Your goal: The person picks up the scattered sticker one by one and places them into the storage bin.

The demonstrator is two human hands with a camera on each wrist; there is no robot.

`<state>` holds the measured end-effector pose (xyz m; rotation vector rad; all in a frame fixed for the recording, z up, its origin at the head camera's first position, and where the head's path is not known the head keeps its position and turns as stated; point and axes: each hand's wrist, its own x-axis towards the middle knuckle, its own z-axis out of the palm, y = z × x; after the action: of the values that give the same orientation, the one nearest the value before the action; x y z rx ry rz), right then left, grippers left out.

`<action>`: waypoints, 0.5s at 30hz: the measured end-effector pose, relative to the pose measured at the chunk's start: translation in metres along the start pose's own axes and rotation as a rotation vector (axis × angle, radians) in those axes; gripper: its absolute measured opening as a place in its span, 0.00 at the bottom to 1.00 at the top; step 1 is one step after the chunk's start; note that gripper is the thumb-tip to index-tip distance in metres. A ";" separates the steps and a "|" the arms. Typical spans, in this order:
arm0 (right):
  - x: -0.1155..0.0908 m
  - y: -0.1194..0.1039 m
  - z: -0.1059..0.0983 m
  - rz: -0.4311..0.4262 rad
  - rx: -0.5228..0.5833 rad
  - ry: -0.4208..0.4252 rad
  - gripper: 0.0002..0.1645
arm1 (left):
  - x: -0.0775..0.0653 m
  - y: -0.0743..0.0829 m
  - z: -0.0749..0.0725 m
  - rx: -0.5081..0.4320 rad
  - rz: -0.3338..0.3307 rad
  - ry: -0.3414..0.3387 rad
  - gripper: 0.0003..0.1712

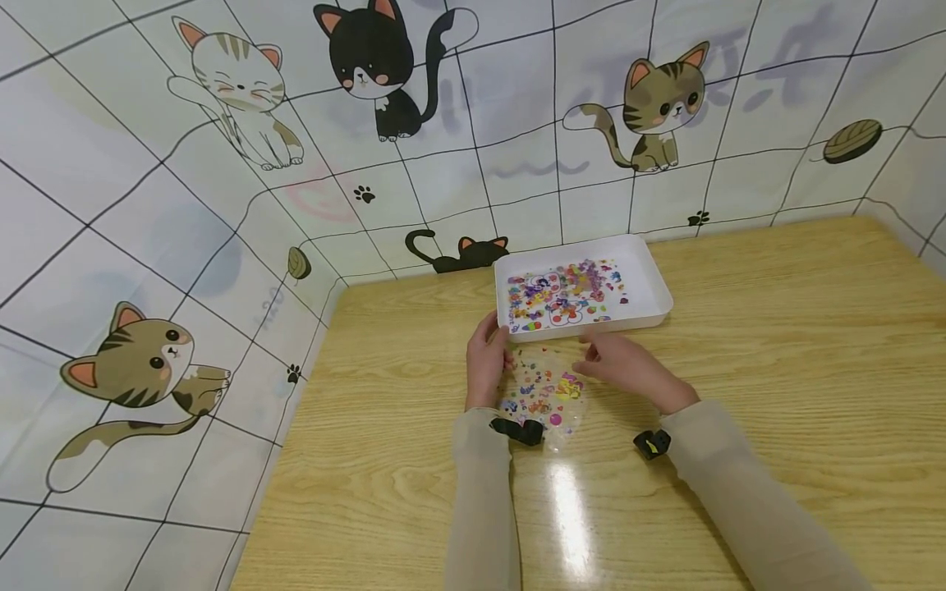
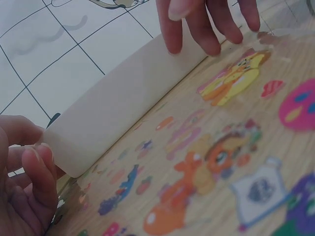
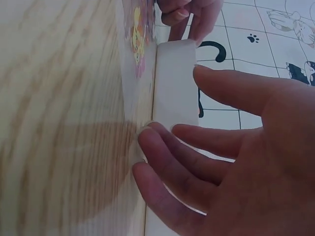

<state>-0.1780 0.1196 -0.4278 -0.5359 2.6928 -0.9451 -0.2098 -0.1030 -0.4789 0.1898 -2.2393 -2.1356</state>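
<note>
A white tray [image 1: 649, 309] with many small colourful stickers [image 1: 565, 291] in it stands against the wall. My left hand [image 1: 486, 361] is at its near left corner; in the left wrist view the fingertips [image 2: 33, 156] lie beside that corner, loosely bent. Along the tray's front wall is my right hand [image 1: 624, 364], its fingers [image 3: 172, 169] spread and relaxed by the wall, holding nothing. Between the hands, flat on the table, lies a clear sticker sheet [image 1: 543, 390] with cartoon pictures. The left wrist partly covers its left edge.
The wooden table [image 1: 384, 427] meets a wall covering [image 1: 510, 180] with cartoon cats and grid lines at the back and left. Black wrist straps [image 1: 654, 444] sit on both sleeves. Light glares off the table in front of the sheet.
</note>
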 end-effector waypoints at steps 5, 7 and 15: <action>-0.001 -0.006 0.004 0.046 -0.001 -0.033 0.38 | -0.003 0.004 0.001 -0.005 0.016 0.004 0.24; -0.002 -0.008 0.006 0.066 -0.016 -0.038 0.42 | -0.002 0.003 0.001 -0.004 0.017 0.010 0.24; -0.007 -0.016 0.013 0.090 -0.175 -0.034 0.28 | -0.001 0.003 0.000 -0.001 0.002 -0.009 0.24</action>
<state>-0.1633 0.1041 -0.4269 -0.4553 2.7593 -0.6748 -0.2088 -0.1032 -0.4763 0.1783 -2.2419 -2.1410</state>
